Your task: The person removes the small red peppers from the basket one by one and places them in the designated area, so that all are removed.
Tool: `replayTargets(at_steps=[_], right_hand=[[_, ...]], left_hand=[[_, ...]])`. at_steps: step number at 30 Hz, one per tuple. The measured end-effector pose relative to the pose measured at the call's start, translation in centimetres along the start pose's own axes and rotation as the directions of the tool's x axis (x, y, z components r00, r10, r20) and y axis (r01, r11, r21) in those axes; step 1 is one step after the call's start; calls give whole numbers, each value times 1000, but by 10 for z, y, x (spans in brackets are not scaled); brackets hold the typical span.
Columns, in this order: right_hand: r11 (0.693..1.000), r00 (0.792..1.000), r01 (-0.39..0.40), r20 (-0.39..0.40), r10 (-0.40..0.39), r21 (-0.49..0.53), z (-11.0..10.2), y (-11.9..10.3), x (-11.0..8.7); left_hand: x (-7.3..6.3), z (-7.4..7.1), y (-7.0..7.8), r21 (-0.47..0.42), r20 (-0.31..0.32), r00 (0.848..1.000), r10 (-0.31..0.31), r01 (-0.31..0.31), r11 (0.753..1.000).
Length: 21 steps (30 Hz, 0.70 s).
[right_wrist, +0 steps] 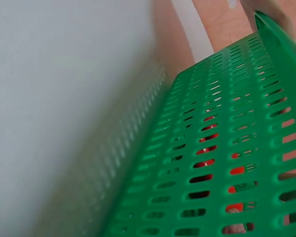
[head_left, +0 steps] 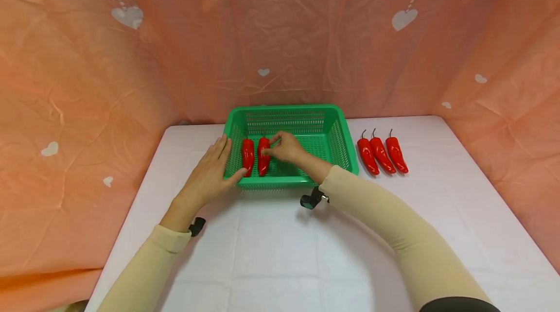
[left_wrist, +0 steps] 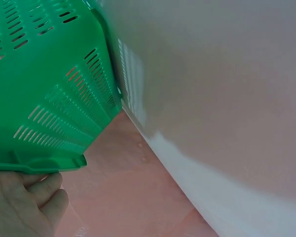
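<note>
Orange cloth point(head_left: 52, 190) with pale hearts hangs at the left, and continues round the back and right of a white table point(head_left: 271, 253). At nine o'clock on the green basket point(head_left: 284, 180), a person's left hand point(head_left: 209, 174) rests along the rim, its fingers straight and its thumb spread apart towards the eight o'clock corner. The slotted basket sits near the table's twelve o'clock edge. It holds two red peppers, upper ends towards twelve o'clock: the left pepper point(head_left: 248, 154) lies nearest the left wall, and the second pepper point(head_left: 263, 168) just beside it. The right hand point(head_left: 288, 147) reaches in over the rim from five o'clock, its fingers bent and its fingertips at the second pepper; whether they are clamped on it, I cannot tell. Outside the basket, at three o'clock, three peppers point(head_left: 381, 154) lie side by side on the table, their dark stems towards twelve o'clock.
</note>
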State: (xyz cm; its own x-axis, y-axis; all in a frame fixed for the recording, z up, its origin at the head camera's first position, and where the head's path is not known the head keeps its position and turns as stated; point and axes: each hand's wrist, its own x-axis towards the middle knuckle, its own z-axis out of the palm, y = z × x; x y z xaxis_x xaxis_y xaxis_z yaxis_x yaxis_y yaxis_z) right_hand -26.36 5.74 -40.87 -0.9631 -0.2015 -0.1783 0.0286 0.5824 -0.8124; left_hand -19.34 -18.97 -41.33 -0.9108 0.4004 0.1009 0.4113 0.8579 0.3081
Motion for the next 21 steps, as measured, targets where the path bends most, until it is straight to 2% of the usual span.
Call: replayTargets(at_steps=[6, 10, 17, 21], right_hand=[[997, 997, -67, 33, 66, 27, 4, 4, 3], [997, 996, -76, 48, 75, 17, 5, 4, 3], [995, 988, -103, 121, 100, 15, 1, -1, 3], [994, 986, -109, 129, 106, 16, -1, -5, 2]], left_hand=[[1, 1, -1, 4, 0, 1000, -3, 3, 1000], [0, 1, -1, 6, 0, 1000, -6, 6, 1000], [0, 1, 0, 10, 1, 1000, -7, 7, 1000], [0, 1, 0, 3, 6, 1000, -9, 9, 1000]])
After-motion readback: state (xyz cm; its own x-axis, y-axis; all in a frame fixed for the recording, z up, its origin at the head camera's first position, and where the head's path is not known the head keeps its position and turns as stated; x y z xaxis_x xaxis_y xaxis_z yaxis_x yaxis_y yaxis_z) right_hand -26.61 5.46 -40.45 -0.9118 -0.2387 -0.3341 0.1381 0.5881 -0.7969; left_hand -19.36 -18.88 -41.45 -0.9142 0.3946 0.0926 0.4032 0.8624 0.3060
